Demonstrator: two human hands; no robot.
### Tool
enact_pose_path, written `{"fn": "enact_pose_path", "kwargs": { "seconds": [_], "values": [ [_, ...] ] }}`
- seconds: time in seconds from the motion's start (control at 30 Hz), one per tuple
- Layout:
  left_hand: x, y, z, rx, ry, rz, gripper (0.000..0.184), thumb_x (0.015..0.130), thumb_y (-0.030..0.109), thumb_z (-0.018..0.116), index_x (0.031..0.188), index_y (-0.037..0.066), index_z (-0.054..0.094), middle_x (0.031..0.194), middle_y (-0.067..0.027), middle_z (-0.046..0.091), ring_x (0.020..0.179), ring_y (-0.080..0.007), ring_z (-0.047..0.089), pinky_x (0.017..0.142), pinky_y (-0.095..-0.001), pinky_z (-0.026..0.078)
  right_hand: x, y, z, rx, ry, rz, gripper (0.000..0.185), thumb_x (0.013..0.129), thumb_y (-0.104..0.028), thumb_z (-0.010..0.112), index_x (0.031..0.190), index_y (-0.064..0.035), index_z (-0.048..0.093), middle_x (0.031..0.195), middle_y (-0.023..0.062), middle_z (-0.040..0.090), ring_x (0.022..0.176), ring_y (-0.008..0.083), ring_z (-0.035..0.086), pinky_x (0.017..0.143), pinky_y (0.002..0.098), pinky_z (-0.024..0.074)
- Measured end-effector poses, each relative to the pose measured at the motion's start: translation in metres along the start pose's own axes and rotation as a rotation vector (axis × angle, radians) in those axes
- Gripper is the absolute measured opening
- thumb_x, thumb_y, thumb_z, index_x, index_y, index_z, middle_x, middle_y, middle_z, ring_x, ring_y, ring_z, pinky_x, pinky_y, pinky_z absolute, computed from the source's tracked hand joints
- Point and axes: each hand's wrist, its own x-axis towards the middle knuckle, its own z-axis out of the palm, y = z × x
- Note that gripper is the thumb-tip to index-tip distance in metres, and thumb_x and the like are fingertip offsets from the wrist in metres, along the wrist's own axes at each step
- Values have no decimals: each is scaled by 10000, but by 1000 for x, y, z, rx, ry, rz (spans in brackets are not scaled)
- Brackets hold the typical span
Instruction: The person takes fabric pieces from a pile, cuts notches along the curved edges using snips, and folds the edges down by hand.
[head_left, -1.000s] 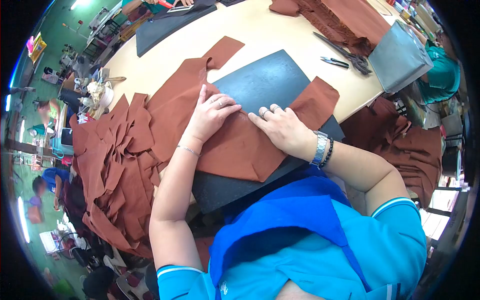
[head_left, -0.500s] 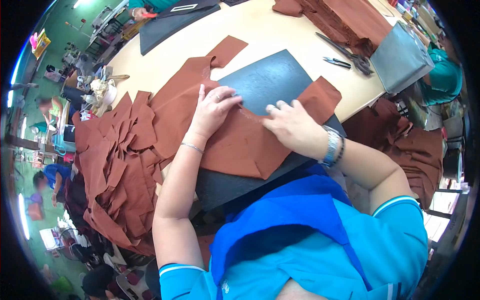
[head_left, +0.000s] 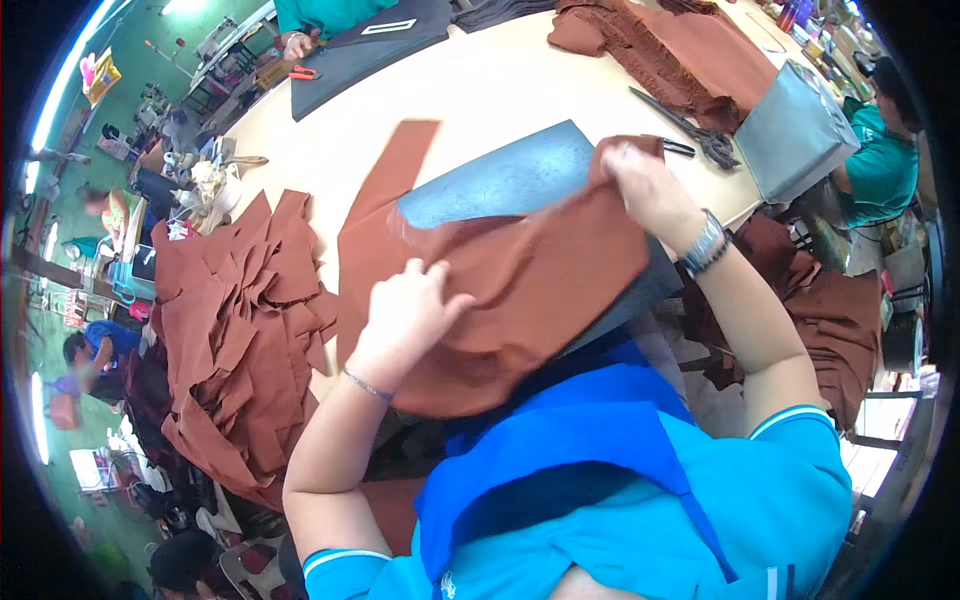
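Observation:
A brown cut cloth piece (head_left: 560, 290) with a curved neck-like edge lies rumpled over a dark flat board (head_left: 510, 175). My right hand (head_left: 655, 200) is closed on the cloth's upper right end and lifts it; motion blurs the fingertips. My left hand (head_left: 415, 310) rests on the cloth's left part with thumb and fingers apart. The cloth's lower edge hangs over the board's near side, towards my blue apron (head_left: 560, 430). A strip of the same cloth stretches away at the upper left.
A heap of brown cut pieces (head_left: 240, 340) lies on the left. Large scissors (head_left: 700, 130) and small snips (head_left: 672, 146) lie at the right, near a grey box (head_left: 800, 130). More brown cloth (head_left: 680, 60) is at the back. Co-workers sit across and to the right.
The brown cloth has turned and shifted nearer to me. My right hand has moved up and right with its end; my left hand has moved down and spread its fingers.

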Motion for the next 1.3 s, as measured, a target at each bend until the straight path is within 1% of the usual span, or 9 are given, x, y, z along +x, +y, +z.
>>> {"fn": "enact_pose_path", "kwargs": {
  "seconds": [0.17, 0.23, 0.53, 0.63, 0.77, 0.9, 1.03, 1.07, 1.3],
  "values": [
    [24, 2, 49, -36, 289, 570, 717, 886, 497, 653, 1462, 117, 462, 1550, -179, 373, 1440, -367, 341, 1139, -581, 314, 13, 6, 31, -23, 281, -134, 275, 868, -104, 637, 1139, -75, 596, 1077, 204, 633, 1044, 372, 624, 908, 463, 517],
    [25, 9, 66, -126, 244, 518, 725, 931, 512, 582, 1523, 140, 386, 1621, -171, 248, 1503, -371, 211, 1171, -629, 201, 8, -9, 29, 95, 11, -9, 259, 867, -157, 676, 1103, -66, 619, 1085, 164, 642, 1068, 355, 614, 935, 440, 503],
    [1, 52, 86, -192, 267, 415, 747, 935, 531, 571, 1533, 131, 369, 1632, -172, 222, 1511, -390, 176, 1172, -629, 190, 15, -24, -4, 29, -3, -26, 446, 828, -380, 745, 1098, -39, 647, 1008, 158, 683, 1018, 350, 642, 891, 438, 523],
    [-6, 45, 85, -209, 256, 401, 744, 935, 534, 571, 1534, 139, 369, 1633, -169, 220, 1511, -393, 175, 1172, -629, 191, 8, -11, 1, -146, -256, 250, 611, 879, -503, 670, 1229, -6, 614, 1158, 202, 667, 1127, 363, 620, 962, 467, 502],
    [-16, 45, 91, -227, 269, 381, 743, 933, 534, 576, 1533, 147, 372, 1632, -168, 223, 1509, -395, 181, 1168, -630, 194, 14, -1, 49, -268, -80, 262, 885, 919, -681, 495, 1489, -15, 371, 1372, 266, 554, 1315, 399, 506, 1037, 636, 400],
    [-23, 49, 92, -223, 296, 350, 740, 929, 532, 585, 1529, 149, 382, 1630, -171, 228, 1502, -398, 202, 1164, -630, 204, 61, 8, 43, -177, -106, 525, 860, 904, -725, 475, 1403, -26, 449, 1263, 226, 612, 1229, 384, 561, 941, 662, 441],
    [-25, 50, 95, -230, 328, 330, 731, 926, 533, 589, 1519, 148, 402, 1625, -175, 243, 1497, -397, 220, 1164, -626, 206, 82, 33, 70, -246, -46, 404, 595, 896, -572, 616, 1113, -18, 608, 1058, 210, 677, 998, 368, 669, 855, 515, 537],
    [-26, 50, 94, -233, 332, 328, 731, 925, 534, 590, 1518, 148, 404, 1624, -175, 243, 1498, -395, 219, 1164, -625, 206, 83, 36, 75, -250, 41, 346, 393, 898, -384, 652, 1036, -16, 630, 972, 216, 686, 916, 379, 685, 815, 471, 557],
    [-24, 51, 96, -225, 343, 311, 738, 927, 543, 581, 1514, 132, 406, 1620, -179, 251, 1497, -398, 213, 1166, -622, 204, 119, -17, 57, 286, 259, -156, 214, 840, -27, 593, 1045, -34, 655, 902, 165, 671, 857, 342, 671, 805, 425, 545]
  ]
}}
